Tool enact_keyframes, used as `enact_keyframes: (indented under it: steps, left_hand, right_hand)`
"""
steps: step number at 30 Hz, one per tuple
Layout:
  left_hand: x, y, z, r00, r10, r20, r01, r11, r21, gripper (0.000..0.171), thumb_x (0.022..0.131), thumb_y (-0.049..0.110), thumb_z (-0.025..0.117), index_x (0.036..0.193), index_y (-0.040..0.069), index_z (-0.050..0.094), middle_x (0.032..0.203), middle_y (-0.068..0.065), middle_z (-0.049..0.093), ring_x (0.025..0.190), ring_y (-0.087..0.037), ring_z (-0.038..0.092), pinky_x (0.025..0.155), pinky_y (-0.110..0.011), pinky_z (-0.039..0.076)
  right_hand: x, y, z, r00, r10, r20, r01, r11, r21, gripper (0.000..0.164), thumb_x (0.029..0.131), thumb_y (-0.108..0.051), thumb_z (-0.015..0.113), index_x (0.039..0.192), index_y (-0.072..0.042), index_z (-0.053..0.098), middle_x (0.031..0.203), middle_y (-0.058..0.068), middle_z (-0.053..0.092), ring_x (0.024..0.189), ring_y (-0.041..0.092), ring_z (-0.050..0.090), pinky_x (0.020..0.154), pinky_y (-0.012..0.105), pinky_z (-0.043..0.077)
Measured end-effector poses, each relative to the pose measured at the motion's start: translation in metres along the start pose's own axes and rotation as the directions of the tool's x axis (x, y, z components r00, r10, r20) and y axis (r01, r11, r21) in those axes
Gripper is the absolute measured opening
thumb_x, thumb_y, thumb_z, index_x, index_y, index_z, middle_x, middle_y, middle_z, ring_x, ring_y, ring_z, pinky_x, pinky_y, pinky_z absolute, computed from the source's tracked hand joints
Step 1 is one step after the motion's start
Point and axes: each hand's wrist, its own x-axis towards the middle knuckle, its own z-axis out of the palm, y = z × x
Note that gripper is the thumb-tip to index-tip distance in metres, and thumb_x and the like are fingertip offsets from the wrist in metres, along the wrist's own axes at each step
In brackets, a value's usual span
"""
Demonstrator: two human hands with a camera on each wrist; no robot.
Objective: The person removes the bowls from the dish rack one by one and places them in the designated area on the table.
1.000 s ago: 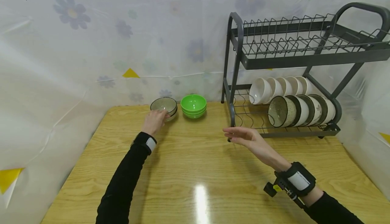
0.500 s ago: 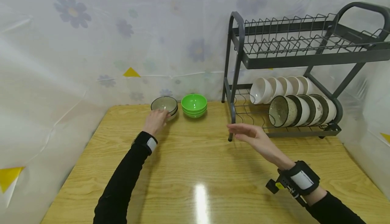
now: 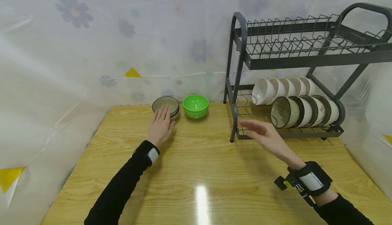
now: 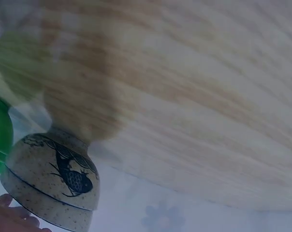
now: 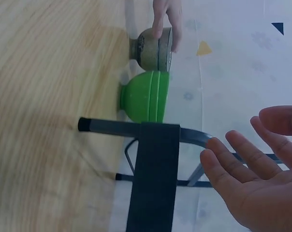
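Note:
A stack of speckled grey bowls (image 3: 167,102) with dark rims stands at the back of the table; the left wrist view shows a dark fish drawn on the upside-down-looking bowl stack (image 4: 51,179). My left hand (image 3: 160,125) reaches over the near side of that stack with fingers extended, at its rim. Close to the right of it sit stacked green bowls (image 3: 195,105). My right hand (image 3: 265,134) hovers before the lower left of the dish rack (image 3: 240,114), fingers relaxed, holding nothing. In the right wrist view its palm (image 5: 269,198) shows beside the rack's frame.
The dark two-tier rack holds a row of white bowls (image 3: 281,89) and a row of patterned bowls (image 3: 303,112) on its lower tier. Its upper wire tier (image 3: 294,41) overhangs them. A flower-printed sheet (image 3: 171,31) hangs behind the wooden table (image 3: 190,163).
My left hand's fingers have straightened and spread over the speckled bowls' rim. My right hand has drifted right and slightly up along the rack's front. The bowls stay in place.

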Motion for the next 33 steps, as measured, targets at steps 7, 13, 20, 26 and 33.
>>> enact_keyframes:
  steps: [7,13,20,26,33]
  left_hand:
    - [-0.014,0.012,0.0,1.0,0.013,0.015,-0.012,0.998,-0.061,0.061,0.106,0.028,0.051,0.157,0.002,0.03,0.168,-0.018,0.022,0.158,-0.032,0.018,0.13,-0.05,0.019]
    - [-0.024,0.02,-0.003,0.999,0.03,0.03,-0.026,0.994,-0.109,0.058,0.105,0.027,0.051,0.156,0.003,0.033,0.167,-0.018,0.024,0.157,-0.032,0.019,0.13,-0.05,0.018]
    - [-0.034,0.025,-0.006,0.996,0.08,0.042,-0.073,0.987,-0.141,0.059,0.105,0.026,0.052,0.156,0.003,0.033,0.167,-0.018,0.023,0.157,-0.034,0.02,0.129,-0.052,0.019]
    - [-0.039,0.03,-0.007,0.992,0.114,0.054,-0.104,0.982,-0.16,0.059,0.105,0.027,0.052,0.155,0.001,0.033,0.168,-0.016,0.022,0.158,-0.032,0.018,0.13,-0.049,0.018]
    - [-0.045,0.036,-0.008,0.987,0.157,0.042,-0.148,0.975,-0.167,0.059,0.105,0.026,0.052,0.156,0.002,0.033,0.168,-0.017,0.023,0.157,-0.033,0.021,0.13,-0.049,0.019]
  right_hand:
    - [-0.001,-0.003,-0.013,0.982,-0.131,-0.133,0.111,0.983,-0.146,0.036,0.102,-0.002,0.053,0.137,0.003,0.058,0.129,-0.029,0.058,0.112,-0.016,0.057,0.088,0.007,0.052]
    - [0.004,0.003,-0.028,0.93,-0.257,-0.262,0.145,0.914,-0.379,0.038,0.096,0.006,0.059,0.133,-0.002,0.063,0.132,0.014,0.067,0.117,-0.02,0.049,0.096,0.0,0.039]
    - [0.016,0.02,-0.05,0.842,-0.389,-0.374,0.112,0.804,-0.584,0.039,0.089,0.013,0.059,0.126,0.005,0.065,0.129,0.027,0.064,0.121,0.044,0.058,0.109,0.024,0.044]
    - [0.026,0.031,-0.064,0.849,-0.359,-0.388,0.027,0.763,-0.646,0.04,0.086,0.014,0.059,0.125,0.011,0.062,0.134,0.033,0.056,0.125,0.052,0.049,0.1,0.067,0.041]
    - [0.032,0.043,-0.075,0.894,-0.266,-0.36,-0.071,0.71,-0.7,0.042,0.087,0.01,0.057,0.129,0.011,0.057,0.139,0.037,0.049,0.126,0.057,0.044,0.103,0.071,0.037]
